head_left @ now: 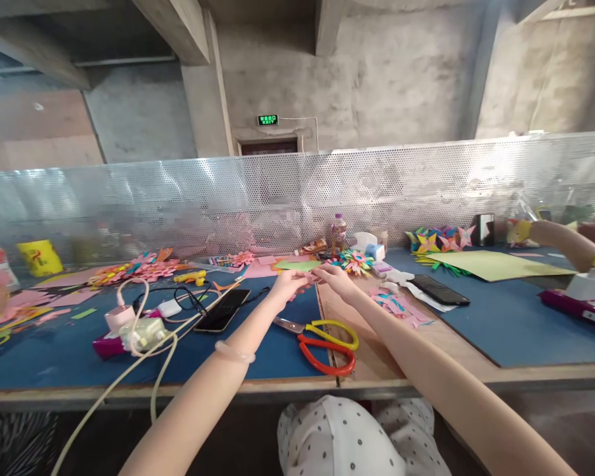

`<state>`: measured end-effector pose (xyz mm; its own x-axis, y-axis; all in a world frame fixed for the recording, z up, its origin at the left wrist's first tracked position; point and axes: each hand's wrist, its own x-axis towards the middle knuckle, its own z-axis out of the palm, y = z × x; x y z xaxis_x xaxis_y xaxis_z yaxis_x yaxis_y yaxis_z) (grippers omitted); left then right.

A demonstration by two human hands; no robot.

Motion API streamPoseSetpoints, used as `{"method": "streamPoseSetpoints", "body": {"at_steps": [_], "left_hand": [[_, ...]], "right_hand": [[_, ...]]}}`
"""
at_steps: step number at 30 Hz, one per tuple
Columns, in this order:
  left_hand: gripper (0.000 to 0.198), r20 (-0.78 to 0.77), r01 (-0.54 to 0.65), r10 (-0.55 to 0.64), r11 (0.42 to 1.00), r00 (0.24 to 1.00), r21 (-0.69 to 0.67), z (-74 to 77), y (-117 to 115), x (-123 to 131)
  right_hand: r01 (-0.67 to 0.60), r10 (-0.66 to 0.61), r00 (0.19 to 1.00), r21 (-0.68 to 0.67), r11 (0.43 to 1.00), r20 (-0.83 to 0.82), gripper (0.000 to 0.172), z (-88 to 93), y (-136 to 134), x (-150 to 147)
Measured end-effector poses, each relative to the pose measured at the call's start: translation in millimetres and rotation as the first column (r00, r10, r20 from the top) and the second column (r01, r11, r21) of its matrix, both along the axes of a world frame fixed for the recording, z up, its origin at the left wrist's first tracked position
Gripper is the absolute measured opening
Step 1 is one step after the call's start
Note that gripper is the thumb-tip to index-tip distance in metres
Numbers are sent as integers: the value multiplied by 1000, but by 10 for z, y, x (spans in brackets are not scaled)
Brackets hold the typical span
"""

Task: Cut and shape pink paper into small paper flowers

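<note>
My left hand (288,285) and my right hand (334,279) meet fingertip to fingertip over the middle of the table. Both are closed in a pinch, and whatever lies between the fingers is too small or hidden to name. A pale bangle (235,353) circles my left wrist. Below the hands lie scissors (327,340) with one yellow and one red handle, their blades pointing left. Just behind the hands is a sheet of green paper (297,265), and a multicoloured folded-paper piece (356,262) sits right of it.
A black phone (223,311) and tangled charging cables (164,324) lie to the left. Another phone (439,291) rests on the right, near a large yellow-green sheet (506,264). A bottle (338,235) stands by the perforated metal partition (188,198). Another person's arm (562,239) reaches in at right.
</note>
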<state>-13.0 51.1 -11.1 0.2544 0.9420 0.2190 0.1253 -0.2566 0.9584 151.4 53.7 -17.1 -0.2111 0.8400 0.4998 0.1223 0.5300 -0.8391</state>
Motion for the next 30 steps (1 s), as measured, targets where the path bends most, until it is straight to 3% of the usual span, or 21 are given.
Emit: {"method": "streamPoseSetpoints", "body": {"at_steps": [14,20,25,30], "left_hand": [[25,-7,12,-12,1000,1000,-9,-26,-10,27],[19,25,15,-15,1000,1000,-12,-18,-9,17],[14,87,28,-27,1000,996,-6,1,-36,30],[14,116,63,-56,997,992,-55,17,-59,46]], "right_hand": [[62,-91,990,255,965,103,16,-40,-24,-5],[118,-269,940,543,831,208,13,-36,-69,14],[58,-358,878,670,740,319,17,-12,-116,43],[-7,-478,765,749,663,430,23,-17,-123,98]]}}
